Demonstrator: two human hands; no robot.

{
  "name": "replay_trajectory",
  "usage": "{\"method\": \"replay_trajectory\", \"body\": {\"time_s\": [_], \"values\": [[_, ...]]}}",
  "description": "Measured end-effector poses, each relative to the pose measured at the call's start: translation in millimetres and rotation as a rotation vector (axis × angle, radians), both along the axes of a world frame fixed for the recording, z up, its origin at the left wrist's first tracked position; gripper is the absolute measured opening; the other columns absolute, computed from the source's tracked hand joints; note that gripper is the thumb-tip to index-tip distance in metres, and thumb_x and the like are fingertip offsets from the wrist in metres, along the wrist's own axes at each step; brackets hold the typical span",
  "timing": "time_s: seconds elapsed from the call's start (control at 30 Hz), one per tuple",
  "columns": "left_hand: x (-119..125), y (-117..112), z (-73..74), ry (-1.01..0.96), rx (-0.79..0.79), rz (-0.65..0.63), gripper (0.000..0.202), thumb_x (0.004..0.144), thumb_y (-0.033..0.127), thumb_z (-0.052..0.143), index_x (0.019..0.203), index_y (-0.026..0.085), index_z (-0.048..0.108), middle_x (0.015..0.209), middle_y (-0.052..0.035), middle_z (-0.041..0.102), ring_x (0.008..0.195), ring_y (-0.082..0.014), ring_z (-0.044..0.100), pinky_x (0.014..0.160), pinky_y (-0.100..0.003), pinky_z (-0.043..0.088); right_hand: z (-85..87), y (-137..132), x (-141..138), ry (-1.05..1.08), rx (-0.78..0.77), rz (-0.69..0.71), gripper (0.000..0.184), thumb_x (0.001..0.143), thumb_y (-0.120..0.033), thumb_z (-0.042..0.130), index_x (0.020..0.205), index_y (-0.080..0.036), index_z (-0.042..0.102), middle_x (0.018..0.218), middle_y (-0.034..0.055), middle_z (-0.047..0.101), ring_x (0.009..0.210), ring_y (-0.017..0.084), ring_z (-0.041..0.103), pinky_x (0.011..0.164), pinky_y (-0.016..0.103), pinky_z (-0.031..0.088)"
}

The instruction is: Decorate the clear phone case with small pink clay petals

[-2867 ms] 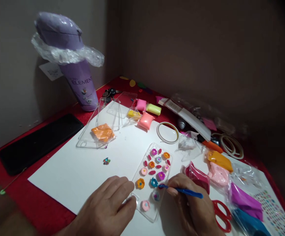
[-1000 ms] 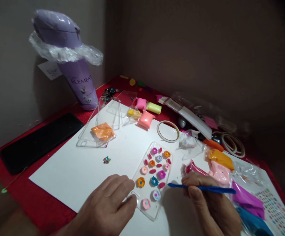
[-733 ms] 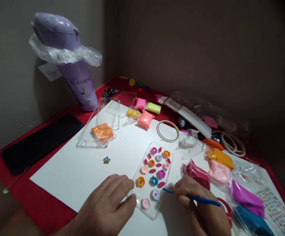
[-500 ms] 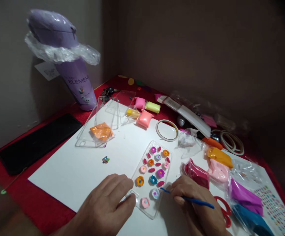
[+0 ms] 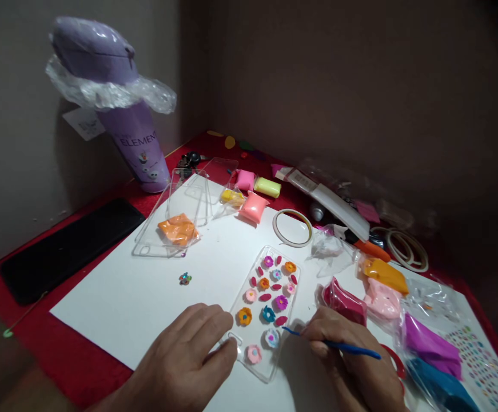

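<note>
A clear phone case (image 5: 261, 369) lies flat on a white sheet, with several small clay flowers (image 5: 244, 316) and dark pink petal-shaped pieces (image 5: 265, 297) on it. My left hand (image 5: 188, 352) rests at its lower left edge, thumb and curled fingers holding it by the camera cutout. To the right of the case, my right hand (image 5: 347, 349) pinches a blue clay modelling tool (image 5: 349, 349) like a pen. The tool's thin tip is close to a pale blue flower (image 5: 271, 338) and a dark pink petal; whether it touches either I cannot tell.
White paper (image 5: 115, 320) covers much of the red cloth (image 5: 98, 366). Bagged clay (image 5: 433, 346) and red scissors (image 5: 392, 360) are at right. A tape roll (image 5: 292, 228), spare cases (image 5: 146, 252) and clay packets (image 5: 254, 207) lie behind. A black phone (image 5: 68, 246) and purple tumbler (image 5: 139, 143) stay left.
My right hand has shifted slightly to the right with the blue modelling tool, its tip a little farther from the pale blue flower. My left hand and the phone case have stayed put.
</note>
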State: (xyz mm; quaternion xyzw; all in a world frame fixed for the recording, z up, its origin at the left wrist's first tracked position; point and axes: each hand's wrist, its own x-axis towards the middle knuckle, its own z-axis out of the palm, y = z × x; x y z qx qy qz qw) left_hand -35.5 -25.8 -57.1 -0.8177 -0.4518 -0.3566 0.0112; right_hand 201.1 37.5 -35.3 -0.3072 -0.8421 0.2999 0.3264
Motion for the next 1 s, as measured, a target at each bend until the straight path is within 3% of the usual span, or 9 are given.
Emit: {"method": "replay_trajectory", "body": {"time_s": [0.23,0.43,1.0], "values": [[-1.5,0.2,1.7,0.032,-0.022,0.007,0.011,0.084,0.002,0.053,0.081,0.009,0.061,0.092,-0.0101,0.061,0.081,-0.0190,0.055,0.070,-0.036,0.051,0.7,1.2,-1.7,0.045,-0.008,0.060,0.023,0.085,-0.001,0.043,0.092,-0.018,0.055,0.074,0.0033,0.060,0.065,0.015,0.056,0.055,0.028,0.043],[-1.0,1.3,2.5,0.033,-0.004,0.026,0.012,0.084,0.002,0.053,0.081,0.010,0.062,0.095,-0.0097,0.062,0.085,-0.0192,0.056,0.075,-0.036,0.051,1.5,0.7,-2.7,0.031,-0.052,0.032,0.020,0.086,-0.002,0.045,0.089,-0.020,0.054,0.074,0.0029,0.060,0.065,0.015,0.057,0.056,0.028,0.043],[-1.4,1.3,3.2,0.040,-0.029,0.026,0.016,0.086,0.002,0.050,0.079,0.012,0.061,0.092,-0.0087,0.062,0.083,-0.0180,0.056,0.074,-0.034,0.051,0.7,2.6,-4.3,0.041,0.008,0.051,0.015,0.090,-0.008,0.045,0.089,-0.020,0.054,0.071,0.0029,0.061,0.062,0.016,0.058,0.053,0.027,0.044]]}}
